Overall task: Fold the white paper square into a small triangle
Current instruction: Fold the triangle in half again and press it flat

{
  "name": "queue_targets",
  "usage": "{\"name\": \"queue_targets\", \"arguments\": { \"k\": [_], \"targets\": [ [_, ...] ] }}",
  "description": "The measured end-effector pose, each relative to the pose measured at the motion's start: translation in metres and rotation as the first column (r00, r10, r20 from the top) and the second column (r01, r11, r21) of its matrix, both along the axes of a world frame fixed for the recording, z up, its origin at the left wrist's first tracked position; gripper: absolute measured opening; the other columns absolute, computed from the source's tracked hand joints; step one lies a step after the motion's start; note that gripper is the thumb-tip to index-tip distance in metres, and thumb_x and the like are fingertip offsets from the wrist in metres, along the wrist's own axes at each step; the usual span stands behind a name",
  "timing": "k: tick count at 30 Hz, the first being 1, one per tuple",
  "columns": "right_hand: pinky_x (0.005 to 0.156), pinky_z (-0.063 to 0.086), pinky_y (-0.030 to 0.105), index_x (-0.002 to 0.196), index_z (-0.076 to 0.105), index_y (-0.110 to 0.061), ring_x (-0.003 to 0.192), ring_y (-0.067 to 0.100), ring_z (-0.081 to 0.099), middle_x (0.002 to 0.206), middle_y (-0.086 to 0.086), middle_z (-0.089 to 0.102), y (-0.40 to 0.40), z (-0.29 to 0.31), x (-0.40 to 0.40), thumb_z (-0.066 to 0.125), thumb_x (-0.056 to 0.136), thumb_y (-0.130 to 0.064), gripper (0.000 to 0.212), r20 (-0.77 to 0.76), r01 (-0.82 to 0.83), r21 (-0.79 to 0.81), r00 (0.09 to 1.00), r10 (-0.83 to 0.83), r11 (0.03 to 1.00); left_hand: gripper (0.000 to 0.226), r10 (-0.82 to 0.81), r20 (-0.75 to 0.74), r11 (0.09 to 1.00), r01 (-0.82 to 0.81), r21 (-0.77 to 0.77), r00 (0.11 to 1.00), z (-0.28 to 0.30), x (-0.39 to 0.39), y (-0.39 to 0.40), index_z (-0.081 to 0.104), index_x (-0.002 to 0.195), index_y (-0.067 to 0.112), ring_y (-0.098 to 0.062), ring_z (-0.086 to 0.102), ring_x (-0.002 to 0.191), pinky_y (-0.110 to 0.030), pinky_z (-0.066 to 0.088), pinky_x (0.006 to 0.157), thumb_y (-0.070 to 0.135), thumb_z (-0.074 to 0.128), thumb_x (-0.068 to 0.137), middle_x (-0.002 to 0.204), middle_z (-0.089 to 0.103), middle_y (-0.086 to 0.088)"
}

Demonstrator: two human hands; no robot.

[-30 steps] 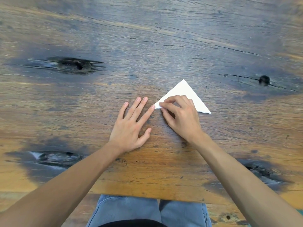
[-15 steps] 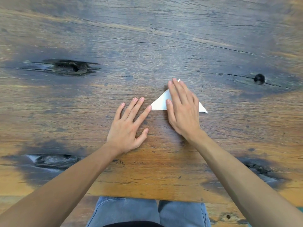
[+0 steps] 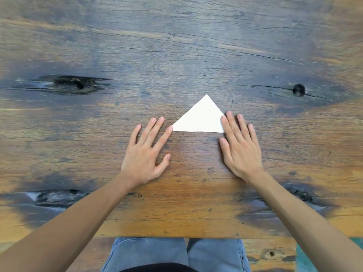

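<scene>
Paper (image 3: 200,119), folded into a white triangle, lies flat on the wooden table (image 3: 176,55) with its long edge toward the person. Left hand (image 3: 146,152) rests flat, fingers spread, index tip touching the left corner. Right hand (image 3: 240,148) lies flat, fingers covering the right corner; neither grip holds anything.

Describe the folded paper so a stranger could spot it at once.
On the wooden table, look between the two flat hands, just beyond their fingertips. The paper lies there as a triangle, apex pointing away, its right corner under the right hand. It is the only white thing on the dark wood.
</scene>
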State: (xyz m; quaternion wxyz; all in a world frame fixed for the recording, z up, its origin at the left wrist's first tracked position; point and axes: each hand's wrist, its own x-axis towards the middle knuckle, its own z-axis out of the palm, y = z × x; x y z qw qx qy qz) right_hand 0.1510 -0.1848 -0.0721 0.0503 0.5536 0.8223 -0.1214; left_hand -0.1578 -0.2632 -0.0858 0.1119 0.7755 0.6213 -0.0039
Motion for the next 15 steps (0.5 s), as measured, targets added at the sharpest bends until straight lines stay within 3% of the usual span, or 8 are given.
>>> {"name": "queue_targets", "arguments": {
  "k": [5, 10, 15],
  "targets": [
    [0.13, 0.007, 0.043, 0.167, 0.014, -0.03, 0.162, 0.015, 0.002, 0.174, -0.01, 0.01, -0.016, 0.013, 0.045, 0.016, 0.11, -0.044, 0.058, 0.01, 0.019, -0.092, 1.0, -0.018, 0.996, 0.073, 0.008, 0.017, 1.0, -0.007, -0.023, 1.0, 0.002, -0.001, 0.001, 0.014, 0.165, 0.027, -0.025, 0.009, 0.162, -0.053, 0.015, 0.128, 0.056, 0.032, 0.101, 0.174, 0.011, -0.008],
    [0.13, 0.001, 0.037, 0.166, 0.02, -0.027, 0.161, 0.01, -0.006, 0.174, -0.01, 0.008, -0.001, 0.032, 0.025, 0.02, 0.11, -0.042, 0.058, -0.152, 0.157, -0.113, 0.973, -0.173, 0.981, 0.084, 0.074, 0.168, 0.99, -0.052, -0.131, 0.983, 0.026, 0.003, 0.007, 0.014, 0.165, 0.026, -0.024, 0.009, 0.162, -0.056, 0.011, 0.127, 0.066, 0.036, 0.095, 0.175, 0.007, -0.007],
    [0.129, 0.005, 0.039, 0.165, 0.025, -0.022, 0.161, 0.014, -0.003, 0.174, -0.004, 0.014, 0.041, 0.038, -0.023, 0.026, 0.11, -0.037, 0.057, -0.172, 0.04, -0.05, 0.984, -0.048, 0.998, 0.07, 0.067, 0.281, 0.997, -0.057, -0.046, 0.957, 0.05, 0.046, 0.052, 0.02, 0.165, 0.02, -0.021, 0.005, 0.162, -0.044, 0.001, 0.124, 0.051, 0.03, 0.103, 0.175, 0.009, -0.005]
  ]
}}
